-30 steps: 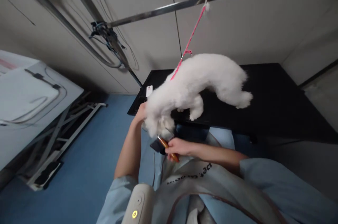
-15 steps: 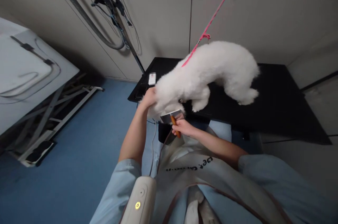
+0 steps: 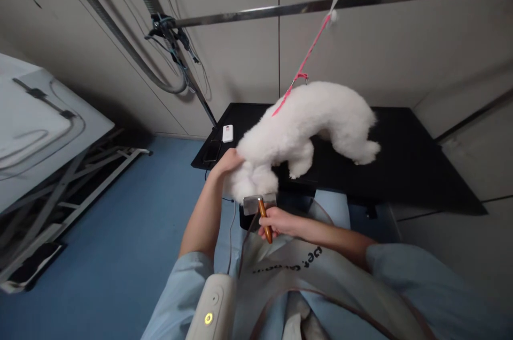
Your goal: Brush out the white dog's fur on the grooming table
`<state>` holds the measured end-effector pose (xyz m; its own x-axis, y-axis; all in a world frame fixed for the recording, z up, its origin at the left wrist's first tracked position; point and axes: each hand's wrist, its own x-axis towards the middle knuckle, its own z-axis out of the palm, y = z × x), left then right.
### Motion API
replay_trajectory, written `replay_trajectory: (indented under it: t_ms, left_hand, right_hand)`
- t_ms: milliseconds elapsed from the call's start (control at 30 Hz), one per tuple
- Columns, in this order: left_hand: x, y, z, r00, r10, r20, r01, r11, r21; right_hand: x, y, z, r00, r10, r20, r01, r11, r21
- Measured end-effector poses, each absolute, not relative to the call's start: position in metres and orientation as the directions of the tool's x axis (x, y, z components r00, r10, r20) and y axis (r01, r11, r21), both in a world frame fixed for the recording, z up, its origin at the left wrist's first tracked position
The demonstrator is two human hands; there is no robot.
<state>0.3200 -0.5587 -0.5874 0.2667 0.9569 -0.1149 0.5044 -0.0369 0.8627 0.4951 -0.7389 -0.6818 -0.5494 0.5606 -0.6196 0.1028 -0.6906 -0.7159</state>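
A fluffy white dog point(image 3: 300, 123) stands on a black grooming table point(image 3: 417, 169), its head lowered toward me at the table's near edge. My left hand point(image 3: 231, 162) grips the fur at the side of its head or neck, and the fur hides most of the fingertips. In my right hand point(image 3: 276, 222), closed around the wooden handle, is a slicker brush point(image 3: 265, 225). The brush's flat metal head lies against the fur at the lower end of the dog's head. Around the dog runs a pink leash loop point(image 3: 306, 59), tied to an overhead bar.
The metal bar point(image 3: 280, 10) crosses above the dog from an upright post. A small white box point(image 3: 227, 133) and a dark phone-like object point(image 3: 212, 151) lie at the table's left end. A grey hose point(image 3: 116, 35) hangs by the wall. Another table point(image 3: 48, 121) stands left.
The brush has come down and toward me, its head now at the lower edge of the head fur. My left hand keeps its hold. The whole view has shifted slightly.
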Motion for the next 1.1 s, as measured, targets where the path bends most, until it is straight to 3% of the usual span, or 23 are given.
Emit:
replay_trajectory:
  t_ms: [167,233,300,367,433,533,600,700,767,833,900,967,1033,1100]
  left_hand:
    - [0.32,-0.559,-0.59,0.243,0.967,-0.078,0.484,-0.052,0.873]
    - [0.319,-0.559,-0.589,0.235,0.968,-0.091,0.478,-0.034,0.878]
    - [0.319,-0.56,-0.589,0.22,0.97,-0.104,0.495,-0.019,0.869]
    - [0.32,-0.56,-0.591,0.199,0.974,-0.106,0.515,-0.013,0.857]
    - [0.321,-0.56,-0.594,0.208,0.97,-0.124,0.493,0.005,0.87]
    - [0.324,-0.56,-0.602,0.225,0.959,-0.17,0.444,0.054,0.894]
    - [0.325,-0.558,-0.606,0.219,0.959,-0.182,0.43,0.072,0.9]
    - [0.325,-0.554,-0.612,0.213,0.963,-0.164,0.399,0.068,0.914]
    - [0.324,-0.553,-0.614,0.215,0.963,-0.16,0.382,0.068,0.922]
    - [0.324,-0.552,-0.615,0.208,0.962,-0.177,0.384,0.086,0.919]
    - [0.323,-0.553,-0.616,0.188,0.963,-0.192,0.386,0.107,0.916]
    - [0.324,-0.553,-0.615,0.19,0.961,-0.203,0.376,0.119,0.919]
    - [0.325,-0.554,-0.613,0.208,0.956,-0.205,0.354,0.121,0.927]
    - [0.326,-0.555,-0.611,0.222,0.955,-0.197,0.333,0.115,0.936]
  right_hand:
    - [0.496,-0.751,-0.682,-0.733,0.328,-0.596,0.319,-0.609,-0.727]
    - [0.494,-0.737,-0.671,-0.744,0.425,-0.516,0.234,-0.557,-0.797]
    - [0.492,-0.717,-0.663,-0.625,0.658,-0.419,0.091,-0.472,-0.877]
    - [0.49,-0.705,-0.663,-0.478,0.787,-0.39,0.078,-0.404,-0.911]
    - [0.49,-0.709,-0.673,-0.454,0.763,-0.461,0.159,-0.439,-0.884]
    - [0.492,-0.729,-0.688,-0.577,0.538,-0.614,0.275,-0.58,-0.767]
    - [0.496,-0.731,-0.683,-0.649,0.485,-0.586,0.234,-0.607,-0.76]
    - [0.501,-0.714,-0.665,-0.552,0.729,-0.404,0.011,-0.478,-0.878]
    - [0.503,-0.708,-0.662,-0.436,0.815,-0.382,-0.007,-0.428,-0.904]
    - [0.501,-0.717,-0.671,-0.467,0.723,-0.508,0.087,-0.535,-0.841]
    - [0.499,-0.733,-0.682,-0.578,0.522,-0.627,0.204,-0.651,-0.731]
    - [0.498,-0.737,-0.679,-0.651,0.42,-0.632,0.231,-0.683,-0.693]
    - [0.499,-0.724,-0.662,-0.647,0.542,-0.536,0.103,-0.634,-0.766]
    - [0.503,-0.704,-0.641,-0.502,0.765,-0.403,-0.074,-0.502,-0.862]
